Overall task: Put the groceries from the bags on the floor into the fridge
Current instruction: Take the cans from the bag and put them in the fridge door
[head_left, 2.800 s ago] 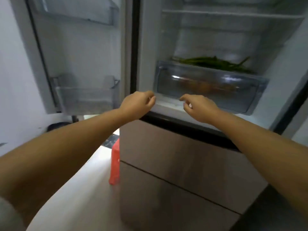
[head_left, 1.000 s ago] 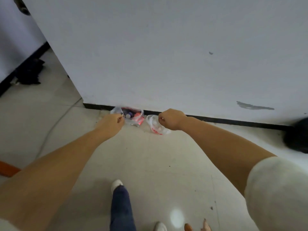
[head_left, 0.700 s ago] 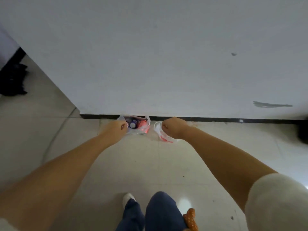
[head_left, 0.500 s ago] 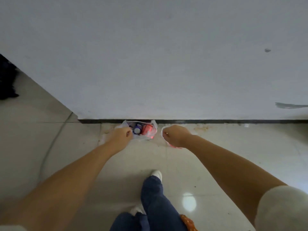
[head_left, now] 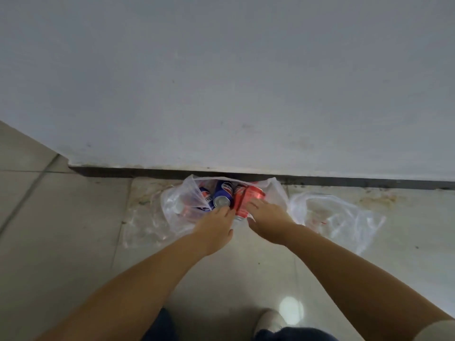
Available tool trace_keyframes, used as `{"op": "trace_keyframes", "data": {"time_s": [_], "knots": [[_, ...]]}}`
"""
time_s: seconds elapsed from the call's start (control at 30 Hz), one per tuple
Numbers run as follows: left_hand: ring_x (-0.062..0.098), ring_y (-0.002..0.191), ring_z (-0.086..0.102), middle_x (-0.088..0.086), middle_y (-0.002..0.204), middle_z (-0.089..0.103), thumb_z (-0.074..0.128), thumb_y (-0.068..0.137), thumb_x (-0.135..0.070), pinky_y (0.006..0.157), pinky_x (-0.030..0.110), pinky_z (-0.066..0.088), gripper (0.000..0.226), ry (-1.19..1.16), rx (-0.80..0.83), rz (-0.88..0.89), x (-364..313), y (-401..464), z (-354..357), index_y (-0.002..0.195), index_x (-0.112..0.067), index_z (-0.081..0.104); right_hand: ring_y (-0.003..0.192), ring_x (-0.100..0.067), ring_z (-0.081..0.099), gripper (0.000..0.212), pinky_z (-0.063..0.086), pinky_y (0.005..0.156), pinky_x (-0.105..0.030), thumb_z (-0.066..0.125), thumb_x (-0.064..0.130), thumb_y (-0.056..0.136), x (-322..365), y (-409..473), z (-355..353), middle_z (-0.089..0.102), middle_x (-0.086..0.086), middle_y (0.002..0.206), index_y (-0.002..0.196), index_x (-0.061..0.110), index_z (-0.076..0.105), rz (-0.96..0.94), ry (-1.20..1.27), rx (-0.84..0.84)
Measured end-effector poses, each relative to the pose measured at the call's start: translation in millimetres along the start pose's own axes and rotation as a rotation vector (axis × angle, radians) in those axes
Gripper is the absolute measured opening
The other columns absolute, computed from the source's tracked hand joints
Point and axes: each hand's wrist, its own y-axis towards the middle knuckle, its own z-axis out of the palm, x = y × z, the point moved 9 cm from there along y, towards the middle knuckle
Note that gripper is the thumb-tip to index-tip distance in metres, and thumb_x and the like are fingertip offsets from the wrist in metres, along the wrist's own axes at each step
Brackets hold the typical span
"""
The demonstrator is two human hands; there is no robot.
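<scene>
A clear plastic bag (head_left: 179,212) lies open on the floor against the wall's dark skirting. Inside it are blue cans (head_left: 223,193) and a red can (head_left: 248,196) lying on their sides. My left hand (head_left: 215,226) is at the bag's near rim, its fingertips touching the silver end of a blue can. My right hand (head_left: 269,217) reaches in beside it, fingers spread flat over the near end of the red can. Neither hand has closed around anything. The fridge is out of view.
A second clear bag (head_left: 337,217) lies crumpled and flat on the tiles just right of the first one. A grey wall (head_left: 221,82) rises right behind both bags. My shoe (head_left: 269,319) and trouser leg are at the bottom edge.
I turned from the fridge to the bags by the wall and came close. Both hands dropped from loose fists above the bags and opened onto the cans in the left bag.
</scene>
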Motion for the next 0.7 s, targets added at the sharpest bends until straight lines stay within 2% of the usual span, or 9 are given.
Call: {"op": "trace_keyframes", "data": {"time_s": [0.07, 0.13, 0.23, 0.33, 0.4, 0.47, 0.5, 0.6, 0.7], "knots": [[0.027, 0.140, 0.029, 0.012, 0.151, 0.030, 0.049, 0.094, -0.029, 0.117, 0.043, 0.022, 0.062, 0.211, 0.050, 0.093, 13, 33, 42, 0.147, -0.009, 0.024, 0.136, -0.023, 0.037, 0.064, 0.028, 0.114, -0.042, 0.050, 0.040, 0.093, -5, 29, 55, 0.037, -0.006, 0.149, 0.147, 0.017, 0.026, -0.082, -0.132, 0.113], [0.030, 0.134, 0.038, 0.014, 0.145, 0.040, 0.049, 0.093, -0.019, 0.115, 0.049, 0.025, 0.053, 0.421, 0.093, 0.236, 30, 59, 79, 0.142, -0.008, 0.033, 0.132, -0.023, 0.042, 0.073, 0.027, 0.114, -0.044, 0.057, 0.047, 0.086, -9, 49, 89, 0.045, -0.005, 0.144, 0.147, 0.017, 0.029, -0.204, -0.301, 0.084], [0.031, 0.097, 0.062, 0.013, 0.115, 0.062, 0.049, 0.091, -0.007, 0.085, 0.044, 0.053, 0.030, 0.477, 0.224, 0.438, 52, 66, 124, 0.121, -0.011, 0.047, 0.098, -0.017, 0.064, 0.037, 0.048, 0.091, -0.033, 0.076, 0.031, 0.066, -1, 61, 101, 0.069, 0.006, 0.103, 0.102, 0.027, 0.070, -0.463, -0.441, -0.165], [0.029, 0.094, 0.062, 0.011, 0.112, 0.060, 0.047, 0.093, -0.008, 0.079, 0.042, 0.053, 0.038, 0.383, 0.254, 0.507, 58, 54, 131, 0.130, -0.013, 0.043, 0.084, -0.020, 0.066, 0.015, 0.056, 0.078, -0.031, 0.074, 0.018, 0.063, 3, 54, 93, 0.071, 0.004, 0.088, 0.076, 0.023, 0.070, -0.542, -0.403, -0.281], [0.026, 0.097, 0.062, 0.007, 0.115, 0.061, 0.043, 0.096, -0.014, 0.083, 0.041, 0.053, 0.037, 0.264, 0.254, 0.487, 54, 50, 122, 0.133, -0.017, 0.043, 0.068, -0.020, 0.065, 0.013, 0.057, 0.062, -0.029, 0.075, 0.014, 0.061, -5, 45, 101, 0.070, 0.000, 0.079, 0.070, 0.018, 0.066, -0.486, -0.306, -0.221], [0.022, 0.091, 0.063, 0.002, 0.107, 0.064, 0.032, 0.100, -0.034, 0.081, 0.039, 0.051, 0.032, 0.131, 0.224, 0.495, 47, 55, 115, 0.120, -0.019, 0.052, 0.054, -0.019, 0.062, 0.015, 0.054, 0.052, -0.027, 0.076, 0.012, 0.062, -24, 34, 117, 0.066, -0.002, 0.070, 0.070, 0.016, 0.063, -0.388, -0.266, -0.065], [0.021, 0.086, 0.063, 0.002, 0.100, 0.066, 0.024, 0.098, -0.044, 0.077, 0.038, 0.050, 0.041, 0.075, 0.187, 0.496, 47, 60, 113, 0.109, -0.019, 0.055, 0.058, -0.021, 0.065, 0.013, 0.054, 0.057, -0.029, 0.073, 0.012, 0.068, -43, 31, 127, 0.066, -0.004, 0.073, 0.077, 0.014, 0.064, -0.312, -0.241, 0.025], [0.028, 0.067, 0.063, 0.007, 0.079, 0.067, 0.012, 0.093, -0.055, 0.060, 0.035, 0.050, 0.063, 0.086, -0.039, 0.581, 54, 72, 103, 0.086, -0.015, 0.060, 0.103, -0.026, 0.060, 0.026, 0.042, 0.093, -0.033, 0.047, 0.012, 0.094, -109, 21, 152, 0.060, -0.010, 0.115, 0.115, 0.015, 0.061, -0.003, -0.190, 0.241], [0.017, 0.046, 0.059, 0.000, 0.058, 0.063, 0.035, 0.090, -0.045, 0.044, 0.025, 0.050, 0.045, 0.383, -0.205, 0.780, 56, 60, 114, 0.070, -0.019, 0.064, 0.103, -0.018, 0.054, 0.033, 0.040, 0.095, -0.030, 0.048, 0.018, 0.095, -135, 15, 154, 0.054, -0.004, 0.126, 0.124, 0.030, 0.059, 0.153, 0.058, 0.233]]}}
